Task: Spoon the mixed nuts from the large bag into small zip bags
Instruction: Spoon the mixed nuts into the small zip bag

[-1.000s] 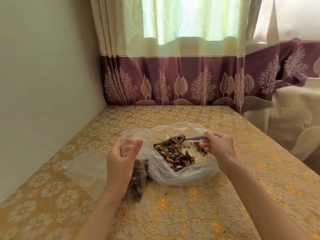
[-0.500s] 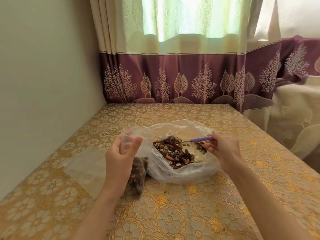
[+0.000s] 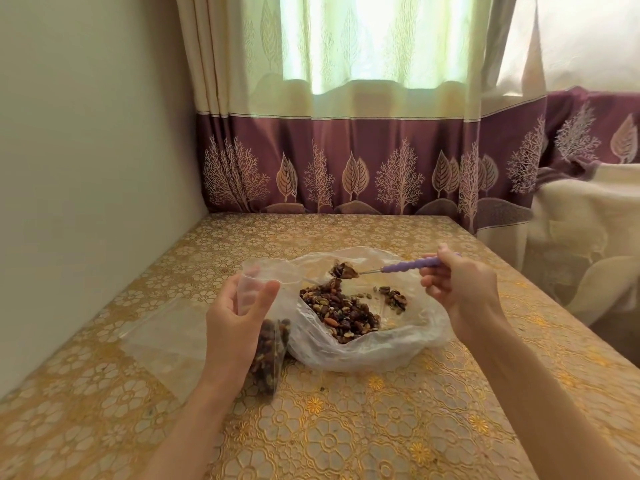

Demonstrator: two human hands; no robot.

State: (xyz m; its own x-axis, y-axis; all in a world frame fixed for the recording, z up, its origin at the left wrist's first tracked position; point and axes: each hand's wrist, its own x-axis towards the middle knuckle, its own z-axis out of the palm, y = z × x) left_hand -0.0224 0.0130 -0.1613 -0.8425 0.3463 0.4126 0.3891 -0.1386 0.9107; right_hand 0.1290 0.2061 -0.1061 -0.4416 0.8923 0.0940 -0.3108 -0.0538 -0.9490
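The large clear bag point(image 3: 353, 355) lies open on the table, with a heap of mixed nuts point(image 3: 341, 311) inside. My right hand point(image 3: 460, 292) grips a spoon by its purple handle point(image 3: 412, 265); its bowl, loaded with nuts point(image 3: 343, 271), hovers above the heap. My left hand point(image 3: 235, 320) holds a small clear zip bag point(image 3: 268, 355) upright just left of the large bag. Its mouth point(image 3: 256, 277) is held open, and its lower part is filled with nuts.
Empty flat zip bags point(image 3: 156, 337) lie on the gold floral tablecloth point(image 3: 346, 438) to the left of my left hand. A wall runs along the table's left side. Curtains hang behind the far edge and to the right.
The spoon has come up out of the nut heap with a load and now hovers above it. My left hand and the small bag have stayed in place.
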